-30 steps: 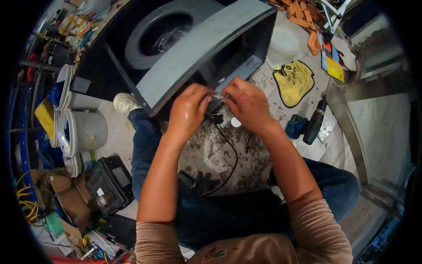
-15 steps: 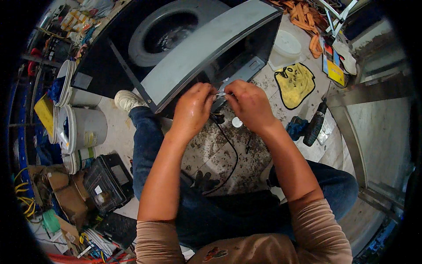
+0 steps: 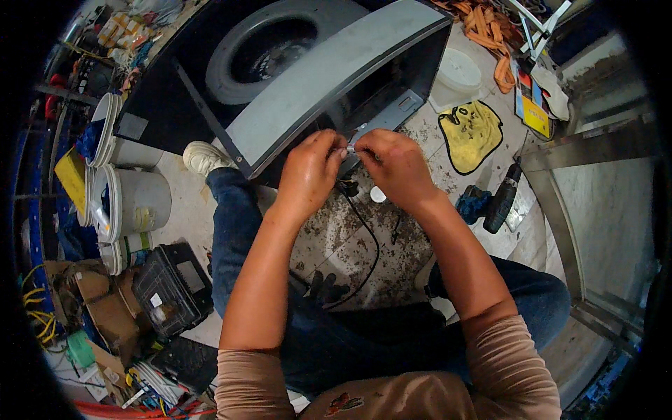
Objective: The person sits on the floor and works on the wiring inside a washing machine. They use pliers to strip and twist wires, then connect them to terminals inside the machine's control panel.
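The left hand point(image 3: 311, 168) and the right hand point(image 3: 397, 168) meet with fingertips nearly touching, each narrowed to a thumb-and-finger pinch on a small, shiny, whitish piece point(image 3: 351, 149). The fingers cover most of this piece, so its exact shape cannot be told. It sits between the two hands, in front of the open side of a large black housing with a curved, light grey metal top point(image 3: 315, 84).

Inside the housing, beyond the curved top, a thick grey ring like a tyre point(image 3: 222, 66) is visible. Below the hands, a thin black cable point(image 3: 376, 241) curves over the dirt-speckled, pale tiled floor point(image 3: 189, 203). A small round white cap point(image 3: 378, 194) lies near the right wrist, and a dark, crumpled glove point(image 3: 327, 287) lies between the person's legs.

To the right of the right hand, a yellow cloth with black edging point(image 3: 470, 140) lies flat, with a black cordless drill point(image 3: 501, 199) nearer the person. White plastic buckets point(image 3: 147, 199) stand at left, and a black plastic case point(image 3: 171, 287) rests nearer the person.
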The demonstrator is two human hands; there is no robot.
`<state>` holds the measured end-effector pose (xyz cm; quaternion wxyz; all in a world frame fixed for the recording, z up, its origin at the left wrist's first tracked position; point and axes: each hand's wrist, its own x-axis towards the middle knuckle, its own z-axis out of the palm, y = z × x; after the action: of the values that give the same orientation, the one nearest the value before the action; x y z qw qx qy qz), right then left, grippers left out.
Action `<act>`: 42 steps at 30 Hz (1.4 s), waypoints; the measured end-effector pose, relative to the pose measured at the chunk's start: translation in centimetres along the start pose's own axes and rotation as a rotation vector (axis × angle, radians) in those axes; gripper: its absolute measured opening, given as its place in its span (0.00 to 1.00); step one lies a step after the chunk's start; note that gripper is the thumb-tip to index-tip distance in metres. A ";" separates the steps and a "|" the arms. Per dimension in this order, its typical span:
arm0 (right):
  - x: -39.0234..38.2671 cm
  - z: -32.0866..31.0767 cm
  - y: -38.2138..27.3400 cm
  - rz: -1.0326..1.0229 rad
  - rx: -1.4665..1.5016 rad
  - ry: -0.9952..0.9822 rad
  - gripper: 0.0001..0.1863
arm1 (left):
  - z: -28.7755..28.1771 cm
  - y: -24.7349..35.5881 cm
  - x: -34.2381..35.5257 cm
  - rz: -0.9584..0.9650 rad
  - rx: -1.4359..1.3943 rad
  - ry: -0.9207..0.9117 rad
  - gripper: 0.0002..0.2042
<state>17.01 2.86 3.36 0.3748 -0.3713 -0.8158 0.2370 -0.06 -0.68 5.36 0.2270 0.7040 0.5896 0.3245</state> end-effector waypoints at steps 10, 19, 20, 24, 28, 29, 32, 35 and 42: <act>0.3 0.4 0.0 0.198 0.176 0.058 0.06 | -0.1 0.4 0.1 0.031 -0.025 -0.003 0.11; -4.1 1.3 6.3 0.548 0.443 0.361 0.12 | 0.3 -0.1 0.0 0.060 -0.006 0.077 0.09; -6.8 2.0 9.5 0.615 0.329 0.508 0.14 | 0.3 0.1 0.3 0.077 0.013 0.099 0.09; -23.2 6.9 14.7 0.993 -0.389 -0.043 0.32 | 0.8 0.9 0.6 -0.007 -0.052 0.082 0.08; -27.8 11.5 11.8 1.257 -0.664 -0.361 0.51 | 0.5 1.3 0.4 -0.059 0.019 0.046 0.07; -27.6 11.9 11.9 1.256 -0.634 -0.380 0.53 | 0.3 1.0 0.3 0.019 0.054 0.067 0.07; -27.3 12.0 12.1 1.253 -0.589 -0.421 0.58 | 0.5 1.0 0.3 -0.017 0.039 0.034 0.07; -26.4 12.2 12.7 1.211 -0.627 -0.385 0.57 | 0.8 1.0 0.5 0.019 0.079 0.032 0.07; -25.7 10.6 14.0 1.308 -0.435 0.065 0.39 | 0.6 1.1 0.4 -0.044 -0.015 -0.008 0.07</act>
<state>26.05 -9.89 -23.62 0.0959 -0.8608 -0.4414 0.2344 1.17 -0.43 5.74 0.2419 0.6904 0.6015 0.3210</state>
